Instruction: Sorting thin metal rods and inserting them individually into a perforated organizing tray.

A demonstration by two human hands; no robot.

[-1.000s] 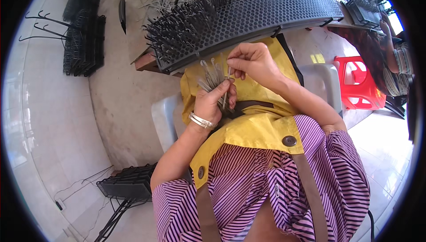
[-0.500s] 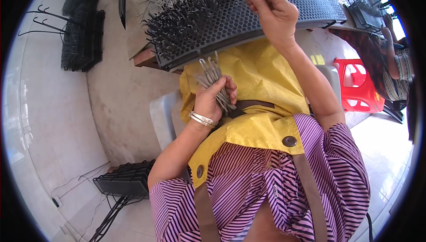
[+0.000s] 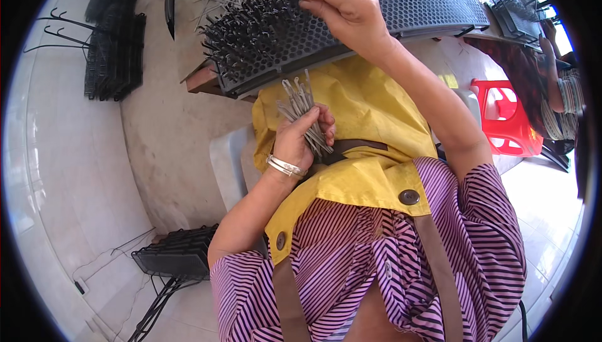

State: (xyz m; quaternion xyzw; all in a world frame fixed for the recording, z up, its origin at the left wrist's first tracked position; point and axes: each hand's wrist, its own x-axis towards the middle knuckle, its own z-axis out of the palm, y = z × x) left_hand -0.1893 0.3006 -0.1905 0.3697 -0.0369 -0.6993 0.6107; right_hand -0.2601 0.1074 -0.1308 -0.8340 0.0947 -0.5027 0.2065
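A: Right hand [image 3: 351,12] is up at twelve o'clock, pinched shut over the perforated black panel [image 3: 401,3], fingertips [image 3: 311,7] pressed to the holes just where the filled patch ends. Whatever it pinches is too small to make out; I'd guess one pin, but I cannot tell.

B: And the left hand [image 3: 304,138]?

A: Dead centre, over the yellow apron [image 3: 370,110]. Closed in a fist around a bundle of grey metal pins [image 3: 303,106], their tips fanning up toward twelve. Silver bangles [image 3: 285,166] on that wrist.

B: So the step in hand?

A: Looks like seating a pin. The bristling pins [image 3: 251,34] already stand thick on the panel's ten o'clock end; the three o'clock side is bare holes.

B: What does the next move call for?

A: By my reading, a clean push straight into an empty hole beside the last row, then a trip down to the bundle for another. Accuracy matters; the holes sit close.

B: Anything else around?

A: Black wire racks [image 3: 113,53] at ten o'clock, another stack [image 3: 179,254] at seven, a red plastic stool [image 3: 505,119] at three.
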